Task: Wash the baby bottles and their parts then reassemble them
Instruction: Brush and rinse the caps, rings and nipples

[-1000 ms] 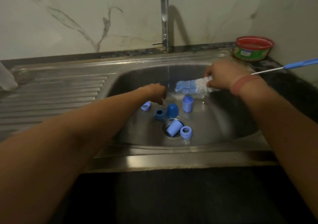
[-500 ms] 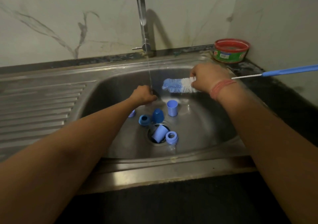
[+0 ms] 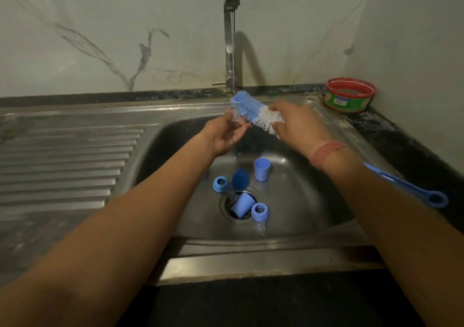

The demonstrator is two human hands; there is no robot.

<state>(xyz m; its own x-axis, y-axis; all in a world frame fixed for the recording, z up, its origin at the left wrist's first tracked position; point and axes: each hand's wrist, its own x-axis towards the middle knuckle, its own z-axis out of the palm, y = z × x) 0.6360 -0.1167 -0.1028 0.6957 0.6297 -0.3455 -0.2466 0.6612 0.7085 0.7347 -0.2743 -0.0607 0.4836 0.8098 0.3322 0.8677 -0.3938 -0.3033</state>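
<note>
On the far left the ribbed draining board [image 3: 67, 166] of the steel sink [image 3: 313, 201] lay wet and dull under the dim light. The person's left hand [image 3: 223, 135] was raised over the basin, palm turned up, its fingers curled round a small clear part [image 3: 235, 123]; it was too blurred for me to tell which bottle part it was. Touching that hand from above was the bristle head of the bottle brush [image 3: 253, 111], blue at the tip and white nearer the wire, tilted up toward the tap [image 3: 229, 47]. A thin stream of water fell from the tap, passing just by the left hand.

Below, on the basin floor, sat the loose blue pieces: a screw ring [image 3: 220, 184] to the left, a dark blue dome cap [image 3: 240, 178] just beside it, and an upright cup-shaped cap [image 3: 262, 169] to the right of that. A second cap [image 3: 241, 205] lay on its side in the drain [image 3: 227, 207], with another screw ring [image 3: 260, 211] touching it on the right.

The right hand [image 3: 296, 125] gripped the brush at the base of its bristles. A reddish thread band [image 3: 326, 152] circled the wrist, and the brush's blue handle [image 3: 411, 187] stuck out behind the forearm, ending in a loop. In the far right corner a red and green tub [image 3: 350, 98] stood on the dark counter [image 3: 391, 135].
</note>
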